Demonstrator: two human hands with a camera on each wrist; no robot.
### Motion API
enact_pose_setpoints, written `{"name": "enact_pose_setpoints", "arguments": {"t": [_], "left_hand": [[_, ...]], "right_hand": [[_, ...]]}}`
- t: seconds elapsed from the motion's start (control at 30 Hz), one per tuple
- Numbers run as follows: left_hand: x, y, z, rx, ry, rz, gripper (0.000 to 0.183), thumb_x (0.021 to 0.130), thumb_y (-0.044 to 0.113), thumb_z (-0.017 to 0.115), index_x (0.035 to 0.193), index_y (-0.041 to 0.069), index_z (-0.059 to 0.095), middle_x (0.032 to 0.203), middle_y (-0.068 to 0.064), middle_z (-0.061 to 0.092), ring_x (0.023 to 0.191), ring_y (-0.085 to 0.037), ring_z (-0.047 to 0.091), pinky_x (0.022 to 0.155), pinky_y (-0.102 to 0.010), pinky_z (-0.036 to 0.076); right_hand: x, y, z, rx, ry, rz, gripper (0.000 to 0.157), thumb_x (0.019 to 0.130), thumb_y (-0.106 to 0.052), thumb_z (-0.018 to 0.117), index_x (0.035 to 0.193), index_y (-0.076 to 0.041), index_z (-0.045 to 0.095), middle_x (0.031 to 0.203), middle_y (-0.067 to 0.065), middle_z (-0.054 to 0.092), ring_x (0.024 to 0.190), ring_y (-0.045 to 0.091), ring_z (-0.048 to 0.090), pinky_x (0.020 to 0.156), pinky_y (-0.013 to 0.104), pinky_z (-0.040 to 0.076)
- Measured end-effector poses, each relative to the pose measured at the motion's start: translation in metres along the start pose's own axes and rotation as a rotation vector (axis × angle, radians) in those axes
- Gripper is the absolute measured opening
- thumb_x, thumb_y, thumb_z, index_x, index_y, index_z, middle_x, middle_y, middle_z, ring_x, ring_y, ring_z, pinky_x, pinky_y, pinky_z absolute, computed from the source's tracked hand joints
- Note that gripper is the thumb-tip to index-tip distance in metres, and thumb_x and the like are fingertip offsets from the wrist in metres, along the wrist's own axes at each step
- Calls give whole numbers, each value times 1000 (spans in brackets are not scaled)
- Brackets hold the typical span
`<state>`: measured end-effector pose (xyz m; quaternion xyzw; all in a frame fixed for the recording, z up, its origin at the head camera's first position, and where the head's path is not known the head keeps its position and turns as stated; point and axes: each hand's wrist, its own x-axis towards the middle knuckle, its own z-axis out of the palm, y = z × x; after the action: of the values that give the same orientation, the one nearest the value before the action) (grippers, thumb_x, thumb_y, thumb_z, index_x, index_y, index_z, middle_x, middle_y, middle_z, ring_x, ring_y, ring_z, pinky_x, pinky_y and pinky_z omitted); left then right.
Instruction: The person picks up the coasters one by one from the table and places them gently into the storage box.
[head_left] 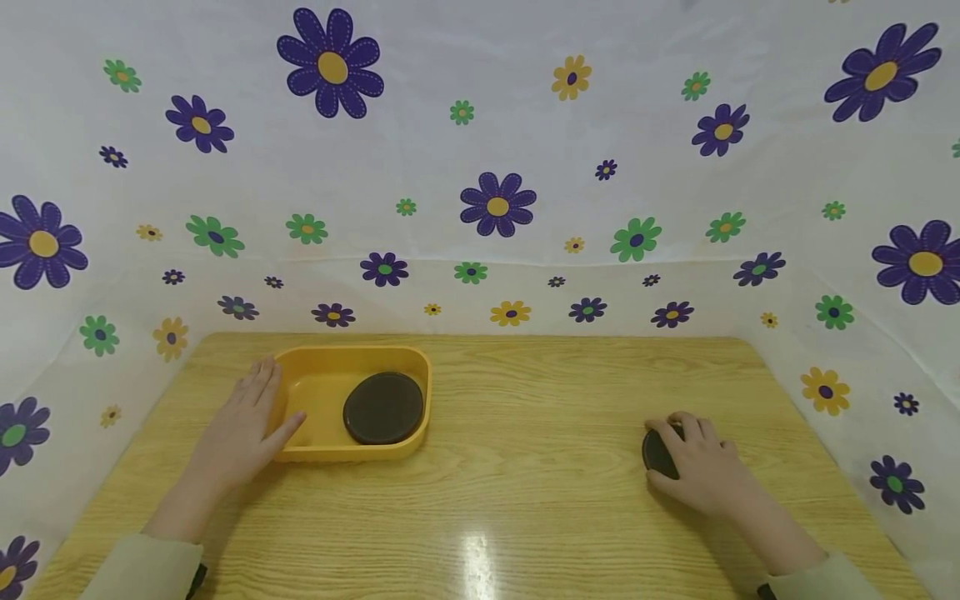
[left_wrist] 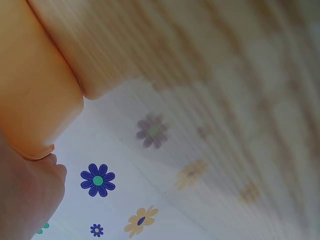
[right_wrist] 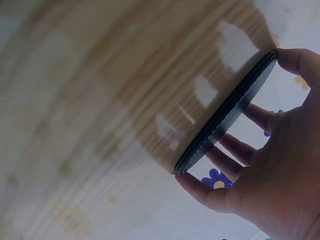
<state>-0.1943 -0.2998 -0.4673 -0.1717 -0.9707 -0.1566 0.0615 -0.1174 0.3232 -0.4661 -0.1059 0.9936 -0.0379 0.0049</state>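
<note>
A yellow tray (head_left: 352, 453) with raised walls sits at the back left of the table, and a round black coaster (head_left: 384, 408) lies inside it on the right. My left hand (head_left: 236, 425) rests over the tray's left rim with fingers extended and the thumb reaching above the inside. In the left wrist view the hand (left_wrist: 30, 192) touches the rim of the tray (left_wrist: 40, 85). At the right, my right hand (head_left: 701, 467) holds another black coaster (head_left: 658, 454) by its edge. The right wrist view shows fingertips around this coaster's stitched rim (right_wrist: 227, 115), close to the tabletop.
Everything stands on a wood-grain table (head_left: 525, 400) with a glossy surface. A white cloth (head_left: 420, 158) printed with purple, green and yellow flowers encloses the table at the back and both sides.
</note>
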Motion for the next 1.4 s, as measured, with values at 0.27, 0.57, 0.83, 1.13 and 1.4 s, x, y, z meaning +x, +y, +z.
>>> {"name": "enact_pose_setpoints", "arguments": {"t": [0.27,0.57,0.83,1.13,1.4], "left_hand": [[-1,0,-1,2,-3,-3,89,110,49,50,164,-13,17,174,-33,13,163,-51,13,138,-47,-1],[-1,0,-1,-3,-6,-4,89,110,49,50,164,-13,18,174,-32,12,162,-51,14,138,-46,0],[0,1,-2,-7,-19,-12,89,110,49,50,164,-13,16,174,-33,12,163,-52,12,138,-48,0],[0,1,-2,-7,-16,-9,89,110,49,50,165,-12,16,174,-32,12,163,-51,13,138,-49,0],[0,0,-1,-15,-22,-18,89,110,50,49,165,-11,15,174,-33,13,163,-51,12,138,-47,-2]], "right_hand": [[1,0,0,2,-1,1,68,91,-46,78,146,-11,57,138,30,54,122,55,56,72,71,56],[5,0,-2,-1,3,11,67,86,-46,81,140,-12,61,132,28,57,119,53,56,71,73,55],[8,-2,-6,-40,21,-2,66,83,-47,82,136,-12,64,129,24,59,119,50,57,72,69,55],[18,-4,-7,-65,27,0,65,81,-48,80,135,-14,65,130,21,60,121,48,56,73,66,53],[34,-16,-9,-54,71,-25,62,84,-45,73,136,-13,63,131,23,60,121,47,56,76,66,50]]}}
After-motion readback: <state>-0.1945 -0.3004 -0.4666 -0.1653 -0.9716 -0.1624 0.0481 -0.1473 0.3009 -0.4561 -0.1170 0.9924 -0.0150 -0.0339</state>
